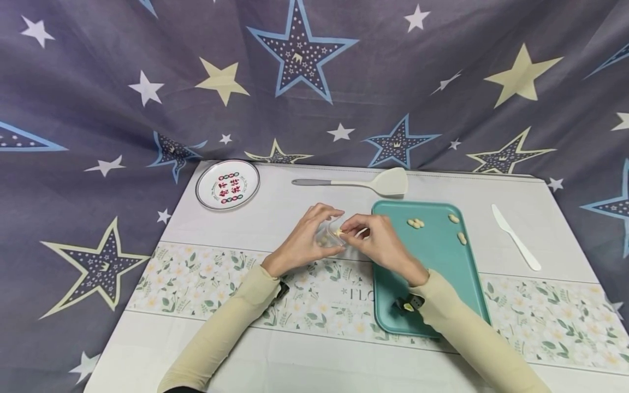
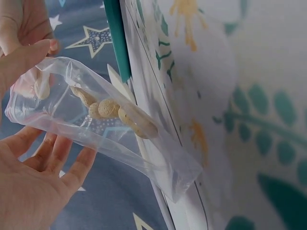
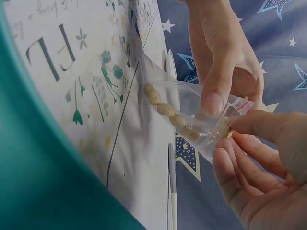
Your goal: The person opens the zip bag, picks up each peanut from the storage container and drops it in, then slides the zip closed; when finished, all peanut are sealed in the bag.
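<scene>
My left hand [image 1: 307,234] holds a clear zip bag [image 2: 158,165] by its mouth, thumb on one side and fingers on the other. Several peanuts [image 2: 108,109] lie inside the bag, seen through the plastic in both wrist views. At the bag's opening, beside its red zip strip, my right hand [image 3: 268,172] pinches a single peanut [image 3: 227,132] between thumb and fingers. The same peanut shows just within the bag's mouth in the left wrist view. A green tray [image 1: 432,262] lies under the right forearm, with some peanuts [image 1: 415,223] on it.
A white round plate [image 1: 206,188] with printed characters stands at the back left. Behind the hands lies a spatula [image 1: 390,183] with a grey handle. To the tray's right is a white plastic knife [image 1: 516,237]. A starry cloth [image 1: 304,120] hangs behind the table.
</scene>
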`<action>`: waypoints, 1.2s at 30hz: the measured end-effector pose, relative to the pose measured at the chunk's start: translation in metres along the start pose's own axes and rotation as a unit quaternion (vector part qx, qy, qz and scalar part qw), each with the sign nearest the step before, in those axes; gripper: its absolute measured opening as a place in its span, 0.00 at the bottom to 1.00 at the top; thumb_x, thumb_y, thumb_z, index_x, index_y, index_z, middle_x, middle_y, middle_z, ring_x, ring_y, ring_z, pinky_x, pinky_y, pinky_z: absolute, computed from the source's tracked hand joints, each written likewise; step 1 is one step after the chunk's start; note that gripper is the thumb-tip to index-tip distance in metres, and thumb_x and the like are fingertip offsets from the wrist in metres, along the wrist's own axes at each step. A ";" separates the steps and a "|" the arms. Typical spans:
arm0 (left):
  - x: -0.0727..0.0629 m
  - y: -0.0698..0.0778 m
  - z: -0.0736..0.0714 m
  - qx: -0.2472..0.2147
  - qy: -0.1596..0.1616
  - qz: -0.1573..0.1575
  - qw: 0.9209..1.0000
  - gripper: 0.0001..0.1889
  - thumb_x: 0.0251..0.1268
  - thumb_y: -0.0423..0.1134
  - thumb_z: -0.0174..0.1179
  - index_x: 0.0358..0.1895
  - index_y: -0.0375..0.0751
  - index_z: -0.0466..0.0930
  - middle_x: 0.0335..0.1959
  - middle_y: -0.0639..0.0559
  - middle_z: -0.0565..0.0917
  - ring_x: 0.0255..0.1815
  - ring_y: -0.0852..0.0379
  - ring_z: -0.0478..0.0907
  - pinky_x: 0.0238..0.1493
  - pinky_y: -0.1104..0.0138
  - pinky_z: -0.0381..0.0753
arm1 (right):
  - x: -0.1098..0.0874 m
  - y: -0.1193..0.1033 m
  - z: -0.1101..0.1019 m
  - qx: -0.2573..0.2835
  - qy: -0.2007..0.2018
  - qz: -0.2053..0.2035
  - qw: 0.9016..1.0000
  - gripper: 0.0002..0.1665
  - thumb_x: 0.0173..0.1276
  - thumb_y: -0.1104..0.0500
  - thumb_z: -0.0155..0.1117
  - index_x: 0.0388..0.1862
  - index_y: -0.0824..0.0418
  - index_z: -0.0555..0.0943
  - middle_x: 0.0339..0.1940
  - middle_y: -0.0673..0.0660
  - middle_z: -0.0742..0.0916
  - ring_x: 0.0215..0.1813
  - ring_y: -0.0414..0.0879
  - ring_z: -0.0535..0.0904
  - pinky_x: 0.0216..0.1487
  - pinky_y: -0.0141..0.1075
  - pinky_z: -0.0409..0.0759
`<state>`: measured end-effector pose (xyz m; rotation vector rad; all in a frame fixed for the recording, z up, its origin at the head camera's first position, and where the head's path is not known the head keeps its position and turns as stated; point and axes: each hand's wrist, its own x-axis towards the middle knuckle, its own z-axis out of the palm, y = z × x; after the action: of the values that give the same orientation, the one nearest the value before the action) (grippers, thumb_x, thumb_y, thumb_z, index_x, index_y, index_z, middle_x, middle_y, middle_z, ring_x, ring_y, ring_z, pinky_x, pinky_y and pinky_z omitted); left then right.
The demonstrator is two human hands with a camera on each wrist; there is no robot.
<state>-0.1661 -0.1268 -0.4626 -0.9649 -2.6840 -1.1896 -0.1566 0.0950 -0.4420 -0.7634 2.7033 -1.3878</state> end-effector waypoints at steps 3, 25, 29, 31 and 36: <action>0.000 0.001 0.000 0.000 0.000 0.000 1.000 0.39 0.56 0.49 0.80 0.71 0.45 0.74 0.65 0.52 0.76 0.68 0.52 0.71 0.73 0.52 0.74 | 0.000 0.000 0.000 0.005 -0.007 0.000 1.000 0.05 0.70 0.59 0.73 0.44 0.56 0.91 0.38 0.53 0.93 0.38 0.44 0.89 0.42 0.41 0.91; 0.000 0.005 -0.006 0.003 0.019 -0.007 1.000 0.41 0.53 0.51 0.81 0.71 0.47 0.75 0.65 0.52 0.78 0.68 0.54 0.72 0.75 0.54 0.73 | -0.016 0.036 -0.024 -0.012 0.026 0.016 0.999 0.06 0.70 0.64 0.72 0.44 0.64 0.89 0.37 0.57 0.93 0.38 0.49 0.89 0.41 0.38 0.90; 0.000 0.006 -0.006 0.002 0.018 -0.005 1.000 0.41 0.52 0.51 0.81 0.71 0.46 0.75 0.66 0.53 0.78 0.68 0.54 0.73 0.75 0.55 0.73 | -0.024 0.051 -0.031 -0.027 0.039 0.023 0.999 0.07 0.69 0.64 0.72 0.44 0.65 0.89 0.36 0.57 0.92 0.37 0.49 0.89 0.41 0.37 0.90; 0.001 0.005 -0.006 0.003 0.018 -0.003 1.000 0.41 0.52 0.50 0.81 0.71 0.46 0.75 0.66 0.53 0.78 0.68 0.54 0.73 0.74 0.55 0.73 | -0.027 0.058 -0.036 -0.036 0.046 0.025 0.998 0.07 0.69 0.65 0.73 0.44 0.65 0.89 0.36 0.58 0.92 0.37 0.49 0.89 0.41 0.36 0.90; 0.002 0.005 -0.007 0.006 0.020 0.000 1.000 0.41 0.52 0.49 0.81 0.70 0.45 0.76 0.65 0.52 0.78 0.67 0.53 0.73 0.73 0.55 0.74 | -0.033 0.073 -0.050 -0.041 0.053 0.035 0.997 0.07 0.69 0.66 0.72 0.45 0.67 0.88 0.37 0.59 0.92 0.37 0.51 0.88 0.41 0.29 0.87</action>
<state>-0.1666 -0.1278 -0.4540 -0.9305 -2.6577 -1.1777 -0.1688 0.1829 -0.4750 -0.6085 2.8535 -1.3482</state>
